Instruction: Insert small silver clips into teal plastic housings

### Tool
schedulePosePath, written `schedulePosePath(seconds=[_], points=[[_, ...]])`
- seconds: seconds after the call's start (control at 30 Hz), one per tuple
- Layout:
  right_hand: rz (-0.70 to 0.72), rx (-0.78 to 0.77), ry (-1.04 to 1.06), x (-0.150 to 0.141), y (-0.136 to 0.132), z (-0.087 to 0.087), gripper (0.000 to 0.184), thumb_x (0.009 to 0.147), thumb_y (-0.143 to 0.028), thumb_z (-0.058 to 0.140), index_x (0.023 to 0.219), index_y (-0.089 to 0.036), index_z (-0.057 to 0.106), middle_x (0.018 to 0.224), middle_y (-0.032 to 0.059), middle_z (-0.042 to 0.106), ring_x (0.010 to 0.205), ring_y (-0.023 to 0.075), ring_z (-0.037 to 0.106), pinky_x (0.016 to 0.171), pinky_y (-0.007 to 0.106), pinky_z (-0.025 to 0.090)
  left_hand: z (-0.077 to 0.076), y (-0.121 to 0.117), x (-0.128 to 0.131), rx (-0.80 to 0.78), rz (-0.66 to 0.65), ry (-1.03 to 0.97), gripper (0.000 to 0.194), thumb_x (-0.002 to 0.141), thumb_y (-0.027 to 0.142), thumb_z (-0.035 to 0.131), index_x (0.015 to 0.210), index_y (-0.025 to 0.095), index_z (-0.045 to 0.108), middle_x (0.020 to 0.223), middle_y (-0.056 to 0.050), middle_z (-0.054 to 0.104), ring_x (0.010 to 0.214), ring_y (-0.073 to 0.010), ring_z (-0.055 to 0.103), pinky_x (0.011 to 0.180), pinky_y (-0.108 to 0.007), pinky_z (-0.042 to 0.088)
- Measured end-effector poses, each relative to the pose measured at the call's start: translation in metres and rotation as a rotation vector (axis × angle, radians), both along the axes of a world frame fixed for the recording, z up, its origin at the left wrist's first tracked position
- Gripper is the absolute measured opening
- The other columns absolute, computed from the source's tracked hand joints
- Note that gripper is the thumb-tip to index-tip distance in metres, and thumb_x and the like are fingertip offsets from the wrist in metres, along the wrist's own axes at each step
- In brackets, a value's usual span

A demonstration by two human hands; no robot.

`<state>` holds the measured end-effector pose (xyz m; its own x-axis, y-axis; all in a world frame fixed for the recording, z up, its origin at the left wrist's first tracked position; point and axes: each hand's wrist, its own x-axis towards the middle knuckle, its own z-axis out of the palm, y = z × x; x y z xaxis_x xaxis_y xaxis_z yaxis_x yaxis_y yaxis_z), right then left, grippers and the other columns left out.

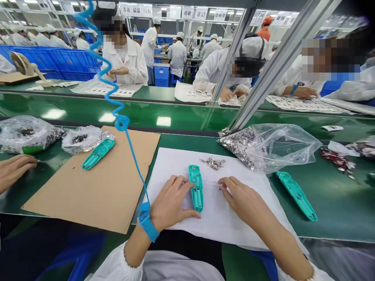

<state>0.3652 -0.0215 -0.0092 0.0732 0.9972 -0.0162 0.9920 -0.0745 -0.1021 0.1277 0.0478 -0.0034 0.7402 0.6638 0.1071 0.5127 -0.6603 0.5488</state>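
Observation:
A teal plastic casing half (195, 191) lies open side up on white paper (172, 164) in the middle of the bench. My left hand (172, 201), wearing a blue wrist strap (148, 222), grips it lightly, with fingers at its left side and the thumb at its near end. Just right of the casing, my right hand (241, 197) is closed in a pinch around a tiny metal part (219, 188), whose exact kind is too small to make out. Beyond both hands sits a small pile of metal parts (215, 163) on the paper.
Teal casings lie on brown cardboard (117, 171) and at right (297, 195). A bag of metal parts (249, 146) stands behind the paper. A blue coiled cord (133, 152) hangs to my strap. Another person's hand (17, 169) rests at left. A metal post (263, 86) rises ahead.

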Motion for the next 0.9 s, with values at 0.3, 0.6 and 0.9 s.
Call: schedulePosePath(seconds=[0.3,0.6,0.9], points=[[0.083,0.101,-0.122,0.006,-0.007,-0.008,0.029,0.095,-0.014,0.033,0.107,-0.023,0.058,0.110,0.0031,0.064,0.049,0.0122,0.054,0.042,0.029,0.030,-0.012,-0.002,0.004,0.039,-0.031,-0.039,0.070,0.071,0.062,0.072,0.126,0.025,0.051,0.120,-0.007,0.054,0.113,-0.0281,0.047,0.096,-0.046,0.044],[0.123,0.054,0.001,0.019,-0.010,0.000,0.030,0.099,-0.027,0.036,0.111,-0.025,0.063,0.110,0.0042,0.065,0.067,0.0148,0.064,0.051,0.027,0.045,-0.014,0.002,0.004,0.032,-0.042,-0.027,0.069,0.073,0.062,0.072,0.127,0.025,0.050,0.120,-0.007,0.056,0.110,-0.0275,0.049,0.095,-0.046,0.044],[0.205,0.093,0.141,0.016,0.003,0.018,0.027,0.100,-0.033,0.036,0.098,-0.021,0.060,0.096,0.0051,0.068,0.065,0.0145,0.065,0.056,0.027,0.047,-0.014,0.001,0.005,0.042,-0.036,-0.026,0.070,0.072,0.063,0.071,0.127,0.025,0.051,0.120,-0.007,0.056,0.110,-0.0276,0.049,0.093,-0.045,0.045]])
